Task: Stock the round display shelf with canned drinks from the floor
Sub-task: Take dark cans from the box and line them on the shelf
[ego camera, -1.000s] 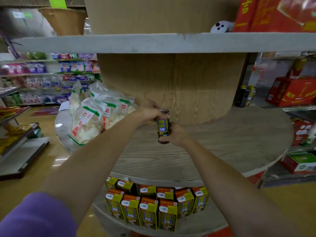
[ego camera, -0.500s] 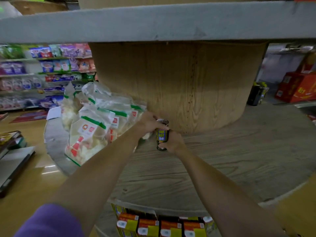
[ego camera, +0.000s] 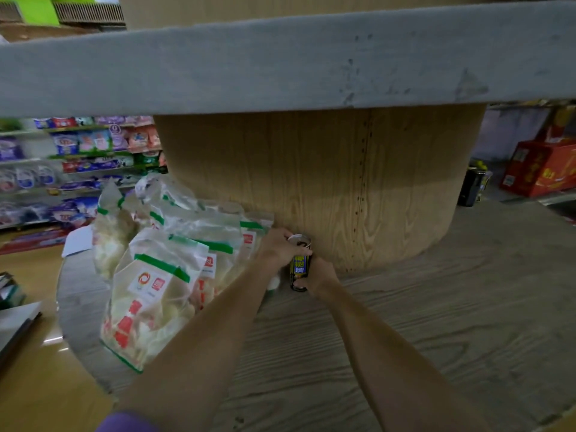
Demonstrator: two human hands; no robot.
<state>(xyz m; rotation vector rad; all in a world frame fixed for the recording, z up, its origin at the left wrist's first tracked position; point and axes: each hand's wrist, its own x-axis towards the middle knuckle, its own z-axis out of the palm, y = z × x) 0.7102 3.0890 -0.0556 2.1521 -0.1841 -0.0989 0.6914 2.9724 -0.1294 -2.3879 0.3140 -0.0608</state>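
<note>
A dark canned drink with a yellow and blue label stands upright on the round wooden shelf board, right against the wooden centre column. My left hand grips its top from the left. My right hand grips its lower part from the right. Both arms reach in under the grey rim of the upper tier.
Clear bags of white snacks with green strips are piled on the board just left of the can. Another dark can stands far right behind the column. Red cartons and stocked store shelves lie beyond.
Both hands have carried the can deeper onto the board until it stands against the column beside the bags. My head has moved lower and closer; the lower tier's cartons left the view.
</note>
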